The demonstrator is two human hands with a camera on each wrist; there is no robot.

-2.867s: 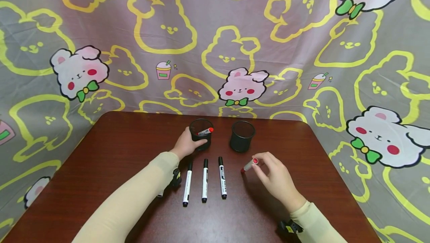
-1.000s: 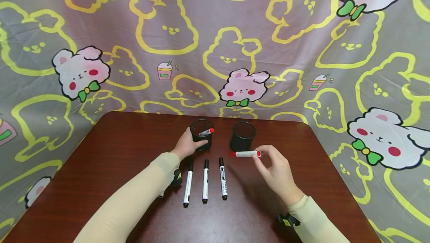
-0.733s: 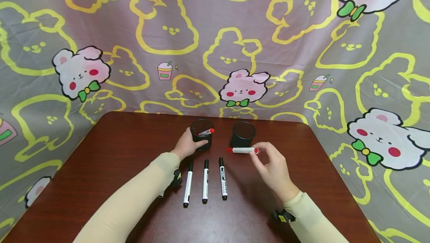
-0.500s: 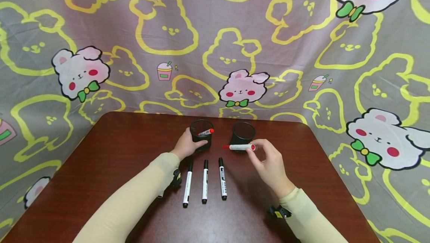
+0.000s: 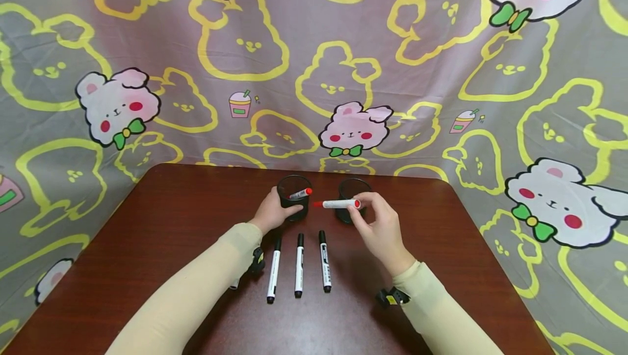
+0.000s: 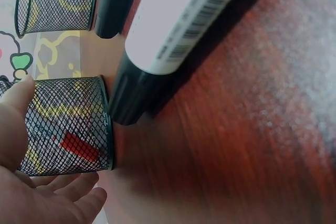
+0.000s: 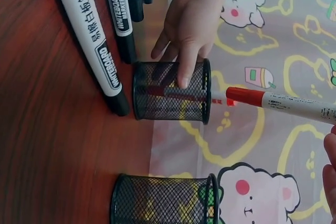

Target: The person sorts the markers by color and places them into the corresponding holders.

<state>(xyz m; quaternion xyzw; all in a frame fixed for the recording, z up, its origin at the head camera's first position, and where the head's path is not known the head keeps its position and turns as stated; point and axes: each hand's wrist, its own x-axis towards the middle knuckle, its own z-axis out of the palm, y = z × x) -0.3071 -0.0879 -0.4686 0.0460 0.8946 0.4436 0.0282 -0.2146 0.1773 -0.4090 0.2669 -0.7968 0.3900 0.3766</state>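
Observation:
My left hand (image 5: 271, 212) grips the left black mesh pen cup (image 5: 289, 201), thumb across its near side. Inside that cup a red whiteboard marker (image 5: 300, 194) leans, its red end sticking out over the rim. My right hand (image 5: 384, 229) pinches another red whiteboard marker (image 5: 338, 204) by one end. It lies nearly level in the air, its red cap (image 7: 245, 96) pointing left near the left cup's mouth, apart from my left hand. Behind it stands the right mesh pen cup (image 5: 345, 216), partly hidden by marker and fingers.
Three black-capped whiteboard markers, left (image 5: 273, 270), middle (image 5: 299, 265) and right (image 5: 325, 262), lie side by side on the brown table (image 5: 196, 202). A white object's end (image 5: 235, 284) shows beside the left forearm. A patterned cloth (image 5: 275, 28) hangs behind the table.
My right hand has lifted the red marker from near the table, turned it level and carried it left and upward, past the right cup's front. My left hand keeps holding its cup.

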